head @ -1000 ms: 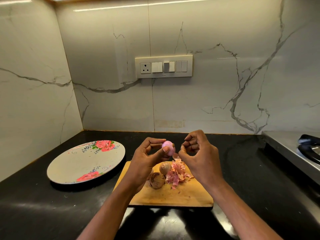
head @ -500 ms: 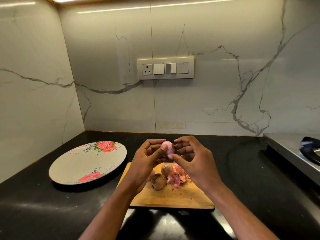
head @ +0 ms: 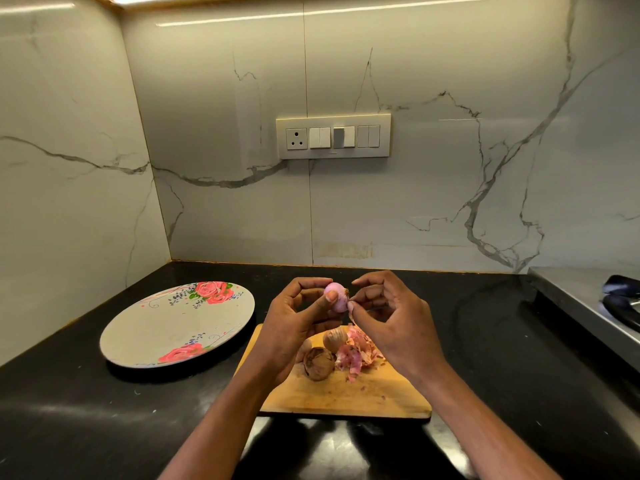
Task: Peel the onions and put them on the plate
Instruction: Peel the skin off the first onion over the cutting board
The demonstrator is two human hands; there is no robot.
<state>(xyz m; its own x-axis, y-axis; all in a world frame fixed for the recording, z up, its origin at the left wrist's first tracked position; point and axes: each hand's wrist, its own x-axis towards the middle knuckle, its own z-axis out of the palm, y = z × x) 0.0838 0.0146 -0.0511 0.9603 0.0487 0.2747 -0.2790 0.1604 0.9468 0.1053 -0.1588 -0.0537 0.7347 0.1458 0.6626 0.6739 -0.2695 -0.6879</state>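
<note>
My left hand (head: 294,327) holds a small pink peeled onion (head: 336,296) between thumb and fingers, above the wooden cutting board (head: 346,396). My right hand (head: 391,320) pinches a strip of skin at the onion's right side. On the board lie two unpeeled brown onions (head: 318,363) (head: 334,339) and a heap of pink peels (head: 358,353). A third onion may lie behind my left hand; I cannot tell. The round floral plate (head: 156,337) sits to the left of the board with nothing on it.
The black countertop (head: 485,341) meets marble walls at the back and left. A switch panel (head: 333,136) is on the back wall. A steel stove (head: 595,306) with a dark burner occupies the right edge.
My right hand has closed in on the onion again and now pinches skin at its side. The onion and both hands stay above the board.
</note>
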